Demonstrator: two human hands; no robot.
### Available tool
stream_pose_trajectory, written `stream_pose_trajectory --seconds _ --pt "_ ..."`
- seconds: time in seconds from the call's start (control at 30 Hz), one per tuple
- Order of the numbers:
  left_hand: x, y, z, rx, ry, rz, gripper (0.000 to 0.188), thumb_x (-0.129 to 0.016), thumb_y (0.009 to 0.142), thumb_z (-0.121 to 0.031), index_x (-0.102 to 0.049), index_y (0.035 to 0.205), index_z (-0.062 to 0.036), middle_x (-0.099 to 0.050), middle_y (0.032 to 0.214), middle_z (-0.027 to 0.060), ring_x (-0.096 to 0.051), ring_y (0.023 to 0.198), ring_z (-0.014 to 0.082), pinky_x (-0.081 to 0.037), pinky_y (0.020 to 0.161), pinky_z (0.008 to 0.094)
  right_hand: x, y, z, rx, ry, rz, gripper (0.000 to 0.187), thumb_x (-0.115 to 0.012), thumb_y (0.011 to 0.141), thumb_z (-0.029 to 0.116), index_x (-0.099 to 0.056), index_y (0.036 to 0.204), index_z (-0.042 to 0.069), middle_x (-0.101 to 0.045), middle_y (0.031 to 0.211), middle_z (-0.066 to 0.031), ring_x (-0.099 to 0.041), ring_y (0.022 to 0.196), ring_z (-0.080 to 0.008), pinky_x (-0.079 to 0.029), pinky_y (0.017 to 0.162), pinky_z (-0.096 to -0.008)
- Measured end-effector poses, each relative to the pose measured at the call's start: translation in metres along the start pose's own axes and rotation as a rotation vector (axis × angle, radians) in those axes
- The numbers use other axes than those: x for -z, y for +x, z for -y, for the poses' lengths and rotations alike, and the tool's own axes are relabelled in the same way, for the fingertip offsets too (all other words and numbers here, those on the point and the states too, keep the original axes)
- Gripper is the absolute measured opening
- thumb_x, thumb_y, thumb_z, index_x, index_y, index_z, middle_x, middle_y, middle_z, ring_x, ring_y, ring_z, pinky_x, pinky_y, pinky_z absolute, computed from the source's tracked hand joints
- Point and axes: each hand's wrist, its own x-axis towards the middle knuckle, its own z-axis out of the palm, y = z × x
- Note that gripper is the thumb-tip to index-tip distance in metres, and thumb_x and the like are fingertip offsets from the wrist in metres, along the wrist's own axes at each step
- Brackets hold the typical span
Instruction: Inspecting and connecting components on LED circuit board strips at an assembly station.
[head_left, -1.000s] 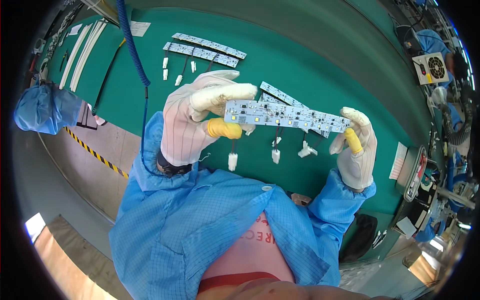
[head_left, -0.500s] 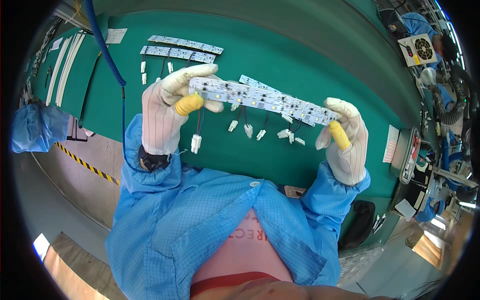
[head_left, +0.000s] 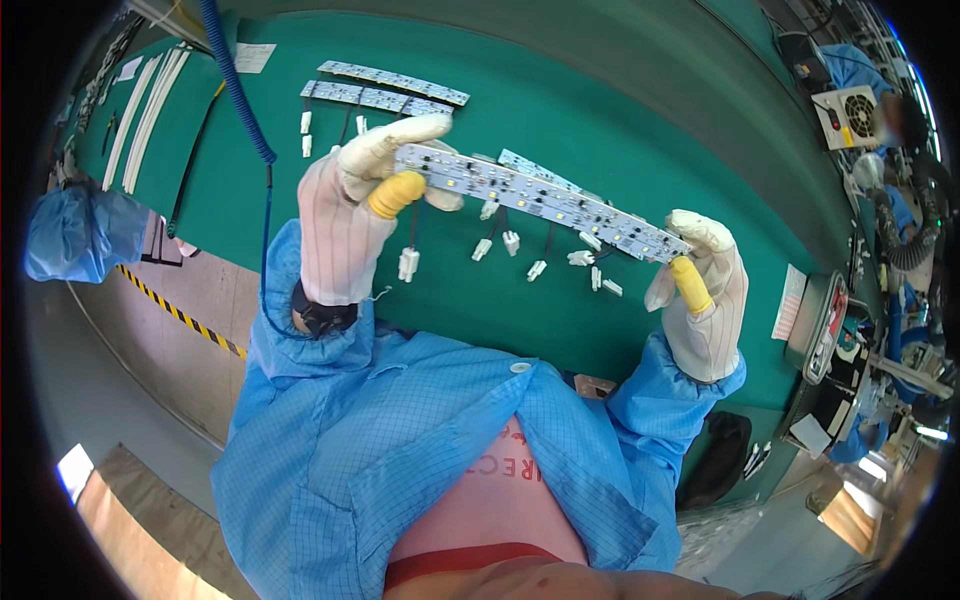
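Note:
A long white LED circuit board (head_left: 540, 203) is held up above the green bench, its right end lower than its left. My left hand (head_left: 345, 215), gloved with a yellow thumb cover, pinches the left end. The right end is between the thumb and fingers of my right hand (head_left: 705, 300), gloved the same way. Thin wires with white plug connectors (head_left: 409, 264) show below the board; I cannot tell which belong to it. Behind it, another LED board (head_left: 540, 170) lies partly hidden. Two more LED boards (head_left: 393, 82) rest farther back on the left.
White strips (head_left: 150, 120) and a black cable (head_left: 195, 150) lie at the bench's left. A blue coiled cord (head_left: 232, 90) hangs beside my left arm. At the right stand a metal tray (head_left: 822, 330) and a label sheet (head_left: 790, 300). A dark cloth (head_left: 717, 460) lies nearer.
The whole view has shifted and turned slightly. Both hands keep their grip on the board's ends, and the connector under its left end hangs a little differently.

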Motion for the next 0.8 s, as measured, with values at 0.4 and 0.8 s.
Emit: stream_pose_trajectory --seconds 0.4,0.8 --pt "0.001 0.013 0.011 0.196 0.354 -0.054 0.044 -0.059 0.095 -0.027 -0.057 0.127 0.0032 -0.068 0.103 0.0073 -0.061 0.094 0.0115 -0.045 0.09 0.0254 0.001 -0.02 0.019 -0.015 0.033 0.08 0.046 -0.066 0.089 0.03 -0.055 0.117 -0.005 -0.064 0.078 -0.0104 -0.058 0.054 -0.0111 -0.042 0.053 -0.022" --pt "0.003 0.006 0.018 0.104 0.432 -0.186 0.048 -0.065 0.092 -0.034 -0.06 0.125 0.0005 -0.068 0.101 0.0103 -0.062 0.092 0.0141 -0.047 0.085 0.0263 0.0 -0.017 0.014 0.064 0.057 0.118 0.038 -0.062 0.092 0.024 -0.057 0.119 -0.002 -0.063 0.073 -0.0086 -0.061 0.057 -0.0124 -0.045 0.056 -0.0233"
